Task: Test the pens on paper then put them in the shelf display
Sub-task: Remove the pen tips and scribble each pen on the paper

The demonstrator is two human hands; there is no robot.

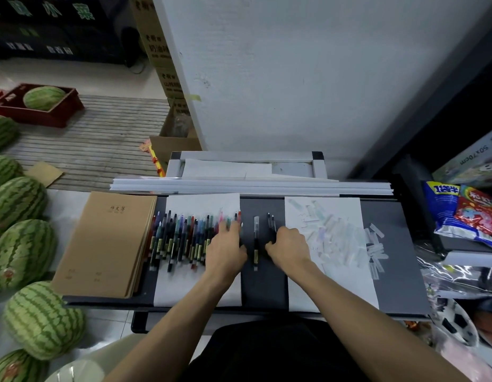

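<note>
Pens of many colours (181, 238), slim and plastic, lie side by side in a tight row on a smooth white sheet of paper (173, 288), which rests on the flat dark grey table (399, 285). Some barrels carry pale yellow labels near the lower end. The left hand (225, 249) lies on the right end of this row, its fingers straight and spread, touching the pens without grasping. One clear-barrelled pen (256, 238) lies alone on the bare table between the two hands. The right hand (289, 246) is curled over the lower part of two dark pens (271, 223), whose tips stick out beyond the knuckles; I cannot tell whether it really grips them. Beside it, a second white sheet (344, 208) carries faint scribbles and small translucent plastic strips (375, 248). A stack of brown kraft-paper notebooks (107, 244) lies left of the row, and striped green watermelons (24, 252) lie on the floor.
</note>
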